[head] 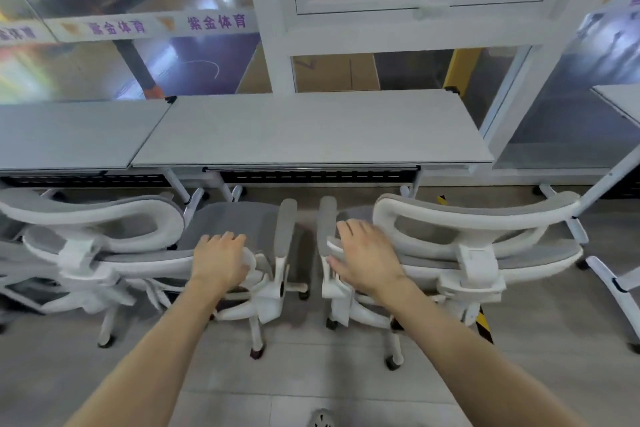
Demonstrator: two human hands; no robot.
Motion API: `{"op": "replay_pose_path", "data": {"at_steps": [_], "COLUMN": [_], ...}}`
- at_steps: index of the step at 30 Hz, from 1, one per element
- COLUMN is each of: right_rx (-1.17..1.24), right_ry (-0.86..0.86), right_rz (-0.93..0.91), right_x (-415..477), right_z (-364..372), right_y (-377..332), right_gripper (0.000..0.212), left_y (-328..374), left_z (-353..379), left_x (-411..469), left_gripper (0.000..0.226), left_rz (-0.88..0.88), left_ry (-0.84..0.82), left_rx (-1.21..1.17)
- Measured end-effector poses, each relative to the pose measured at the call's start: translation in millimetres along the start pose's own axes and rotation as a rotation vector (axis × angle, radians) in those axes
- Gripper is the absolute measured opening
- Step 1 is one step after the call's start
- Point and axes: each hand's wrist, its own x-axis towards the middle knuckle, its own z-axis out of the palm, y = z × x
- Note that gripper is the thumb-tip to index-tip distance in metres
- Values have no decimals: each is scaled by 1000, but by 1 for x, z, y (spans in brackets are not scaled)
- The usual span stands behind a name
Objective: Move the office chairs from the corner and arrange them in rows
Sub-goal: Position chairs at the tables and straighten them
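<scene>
Readable in purple on the white band point(138, 26) across the glass partition: 紫金体育, twice clearly, plus a blurred repeat at the far left edge.

Two office chairs in full view, side by side on the grey floor point(311, 374), backs toward the camera and seats facing a row of worktops. Both alike: white plastic frames, grey mesh seats and backrests, curved grey-padded headrests, white star bases on dark castors. Left office chair point(221, 222) before the seam between the left worktop point(69, 135) and the middle worktop point(311, 128). Right office chair point(478, 218) before the right end of the middle worktop. Two grey armrest pads point(287, 229), one per chair, parallel and near each other, with a narrow strip of floor between.

Left hand point(220, 262) on the right end of the left office chair's backrest top, fingers curled over its edge in a grip. Right hand point(367, 256) on the left end of the right office chair's backrest, palm down, fingers nearly straight and slightly spread, resting rather than clasping; somewhat blurred.

Three pale grey worktops counted, the third worktop point(623, 97) only a corner at the right edge. More white-and-grey chair parts cut off at the left edge; whether a third chair, impossible to tell.
</scene>
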Motion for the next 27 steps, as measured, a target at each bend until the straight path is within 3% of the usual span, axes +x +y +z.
{"op": "replay_pose_path", "data": {"at_steps": [2,5,10,16,23,27], "right_rx": [-58,-93,-207,-252,-263,-269], "right_ry": [-103,-161,-130,-79,-68,-62], "right_rz": [95,150,161,159,152,159], "right_x": [7,8,2,0,4,8], "right_z": [8,23,48,62,63,66], "right_y": [-10,-18,-8,0,0,-2], "right_gripper": [45,42,35,41,24,26], "left_y": [-17,-32,-38,-35,-33,-30], "left_z": [12,21,28,29,25,27], "left_x": [2,3,13,23,24,20], "left_gripper": [50,56,71,68,72,71], "left_rz": [7,8,72,85,99,88], "left_ry": [-62,-28,-16,-30,-11,-23], "left_rx": [-2,-18,6,14,51,54]}}
